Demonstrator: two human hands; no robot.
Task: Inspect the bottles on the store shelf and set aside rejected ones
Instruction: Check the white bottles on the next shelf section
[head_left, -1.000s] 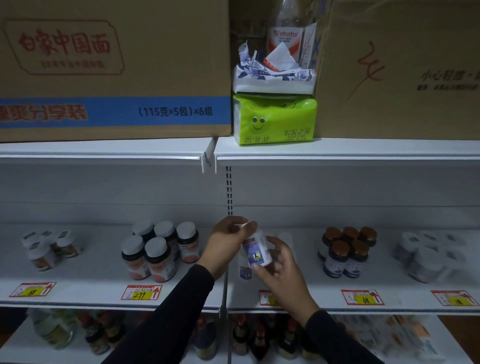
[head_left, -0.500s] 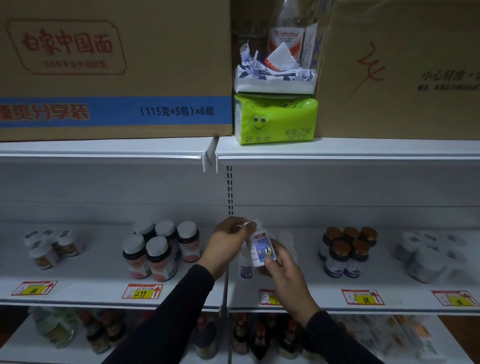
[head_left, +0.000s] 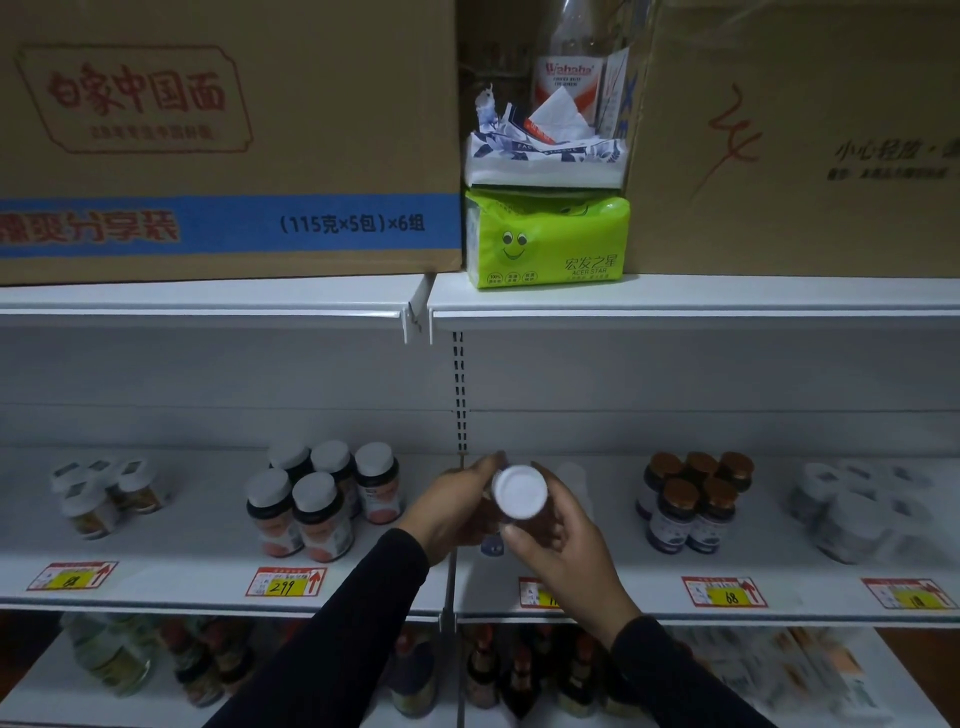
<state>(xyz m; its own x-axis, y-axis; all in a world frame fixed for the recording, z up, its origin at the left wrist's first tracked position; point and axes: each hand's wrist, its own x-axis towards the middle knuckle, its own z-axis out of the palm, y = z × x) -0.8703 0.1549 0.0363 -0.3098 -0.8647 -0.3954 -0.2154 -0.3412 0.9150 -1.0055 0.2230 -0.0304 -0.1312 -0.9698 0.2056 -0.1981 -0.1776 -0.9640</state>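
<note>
In the head view, both hands hold one small white plastic bottle (head_left: 519, 492) in front of the white metal middle shelf (head_left: 208, 551), near the centre upright. The bottle is turned so that its round white end faces the camera; I cannot tell if this is the cap or the bottom. The left hand (head_left: 451, 512) is curled around the left side of the bottle, with its fingertips over the top edge. The right hand (head_left: 566, 551) grips it from the right and from below, and its thumb lies just under the white disc. Both arms wear black sleeves (head_left: 332, 639).

On the middle shelf, left of the hands, stands a group of five dark bottles with white caps and orange labels (head_left: 322, 499). Far to the left is a blurred cluster of small jars with pale lids (head_left: 104, 493). Right of the hands stands a group of dark bottles with brown caps (head_left: 696, 499), and at the far right some blurred whitish containers (head_left: 852, 509). Just behind the right hand a pale bottle (head_left: 574, 475) is partly seen. Red and yellow price tags (head_left: 285, 582) run along the shelf edge.

On the upper shelf (head_left: 675, 296) a large brown cardboard box with a blue band (head_left: 228, 140) stands on the left, a green tissue pack with a smiling face (head_left: 545, 239) in the middle with a white and blue tissue pack (head_left: 545, 156) on top of it, and a second brown cardboard box (head_left: 800, 135) on the right. The lowest shelf holds dark bottles (head_left: 519, 675), too blurred to tell more.
</note>
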